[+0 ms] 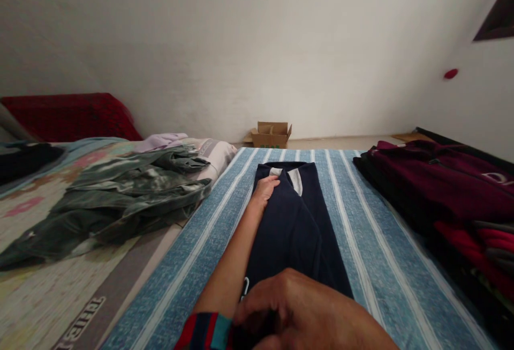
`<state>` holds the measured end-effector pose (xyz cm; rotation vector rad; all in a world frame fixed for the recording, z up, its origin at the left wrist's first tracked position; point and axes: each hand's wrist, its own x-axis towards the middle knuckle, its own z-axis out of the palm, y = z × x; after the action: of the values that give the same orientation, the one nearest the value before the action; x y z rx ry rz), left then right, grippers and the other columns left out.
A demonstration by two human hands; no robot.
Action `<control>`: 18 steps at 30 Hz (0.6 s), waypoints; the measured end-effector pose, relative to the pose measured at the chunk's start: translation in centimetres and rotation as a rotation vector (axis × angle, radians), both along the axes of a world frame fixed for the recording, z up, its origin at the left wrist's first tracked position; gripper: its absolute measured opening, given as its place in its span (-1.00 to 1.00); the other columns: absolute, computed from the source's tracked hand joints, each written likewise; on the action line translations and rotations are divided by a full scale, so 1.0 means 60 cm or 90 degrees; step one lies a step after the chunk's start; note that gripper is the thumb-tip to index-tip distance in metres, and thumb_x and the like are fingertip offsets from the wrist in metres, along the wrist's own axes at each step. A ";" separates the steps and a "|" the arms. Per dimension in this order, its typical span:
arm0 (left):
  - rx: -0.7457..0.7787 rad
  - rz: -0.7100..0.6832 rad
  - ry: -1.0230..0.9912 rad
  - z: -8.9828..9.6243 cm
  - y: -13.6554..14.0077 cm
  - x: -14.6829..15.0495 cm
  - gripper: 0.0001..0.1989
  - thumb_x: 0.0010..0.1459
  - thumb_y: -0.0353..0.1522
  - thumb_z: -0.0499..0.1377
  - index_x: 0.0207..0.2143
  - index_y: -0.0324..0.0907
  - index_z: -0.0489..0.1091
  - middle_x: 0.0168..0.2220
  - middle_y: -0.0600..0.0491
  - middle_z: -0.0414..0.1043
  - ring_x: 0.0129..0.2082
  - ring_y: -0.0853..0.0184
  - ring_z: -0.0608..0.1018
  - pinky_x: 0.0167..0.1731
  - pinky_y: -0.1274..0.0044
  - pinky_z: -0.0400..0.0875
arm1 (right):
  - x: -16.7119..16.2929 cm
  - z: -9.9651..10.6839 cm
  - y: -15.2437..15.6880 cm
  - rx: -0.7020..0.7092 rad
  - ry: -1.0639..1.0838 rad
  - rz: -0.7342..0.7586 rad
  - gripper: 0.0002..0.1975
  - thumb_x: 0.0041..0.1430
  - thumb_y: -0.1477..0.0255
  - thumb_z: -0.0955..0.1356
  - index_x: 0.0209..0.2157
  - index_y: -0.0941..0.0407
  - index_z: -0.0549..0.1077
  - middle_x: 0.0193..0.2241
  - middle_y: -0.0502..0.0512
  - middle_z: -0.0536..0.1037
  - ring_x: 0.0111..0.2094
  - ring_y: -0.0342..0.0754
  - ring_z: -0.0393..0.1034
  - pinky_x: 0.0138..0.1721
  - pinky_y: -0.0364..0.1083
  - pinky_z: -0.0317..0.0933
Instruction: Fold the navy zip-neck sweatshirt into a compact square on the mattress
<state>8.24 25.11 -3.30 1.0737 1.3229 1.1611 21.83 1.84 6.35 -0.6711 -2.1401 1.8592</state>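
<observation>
"What's nearest?"
"The right hand, fingers curled; I can't tell whether they grip anything."
"Beyond it?"
"Long, folded navy-blue fabric trousers on a blue-and-white striped cloth; likely soft, light, floppy, best held at both edges."
"Farther?"
"The left hand touches them below the waistband, pinch unclear."

Striped cloth leaves passage right of the navy garment — stacked clothes bar the way beyond.
</observation>
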 end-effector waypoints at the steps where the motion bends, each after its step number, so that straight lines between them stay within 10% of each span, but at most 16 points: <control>1: -0.009 -0.009 -0.001 0.006 -0.005 0.002 -0.76 -0.16 -0.45 0.24 -0.33 -0.23 0.50 -0.39 0.02 0.54 -0.36 0.31 0.56 -0.23 0.48 0.41 | 0.001 -0.001 0.001 -0.002 0.021 -0.001 -0.73 0.08 0.43 0.34 -0.13 0.08 0.46 -0.31 -0.05 0.50 -0.36 -0.19 0.34 -0.38 -0.28 0.16; 18: -0.128 -0.012 0.128 0.051 0.005 0.032 -0.91 -0.13 -0.53 0.23 -0.47 -0.26 0.43 -0.57 0.03 0.46 -0.55 0.29 0.52 -0.49 0.48 0.42 | -0.014 -0.004 -0.006 0.333 -0.103 -0.030 -0.78 -0.02 0.50 0.32 -0.26 0.11 0.45 -0.39 -0.04 0.48 -0.43 -0.19 0.32 -0.46 -0.25 0.09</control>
<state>10.18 25.40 -0.27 1.0727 1.5471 0.9015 20.97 1.45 6.09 -0.7533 -2.5337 1.1680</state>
